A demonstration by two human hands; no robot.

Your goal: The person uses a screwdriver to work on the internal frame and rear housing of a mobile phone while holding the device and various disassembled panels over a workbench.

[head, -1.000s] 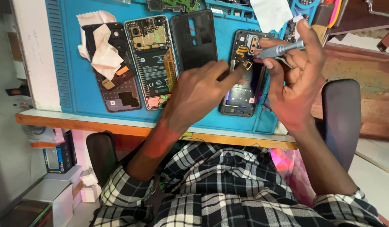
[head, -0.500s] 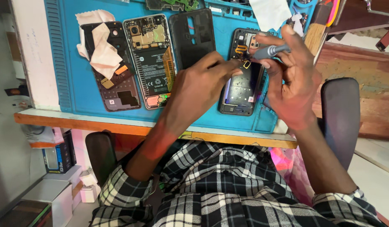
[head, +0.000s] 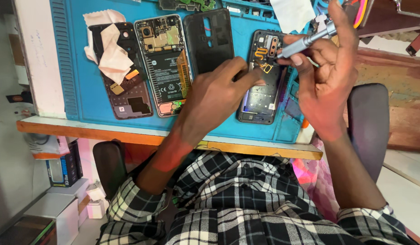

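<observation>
Phone [head: 259, 86], opened, lies flat on the blue mat [head: 74, 68]; left hand [head: 214, 95] pins it steady, while right hand [head: 327, 77], grip clamped on the screwdriver [head: 305, 41], angles its tip inward.

Opened dark phone [head: 260, 97] flat on mat; silver screwdriver [head: 305, 42] tilted above.

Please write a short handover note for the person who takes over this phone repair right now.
Left hand: rests on the opened black phone on the blue work mat, fingers at its small orange flex cable.
Right hand: grips a slim silver screwdriver, tip pointing at the phone's upper part.
Done: back cover is off; a black plastic back cover lies alongside.
Left: the cable and parts at the phone's top are not yet finished, and the cover is not refitted.
</observation>
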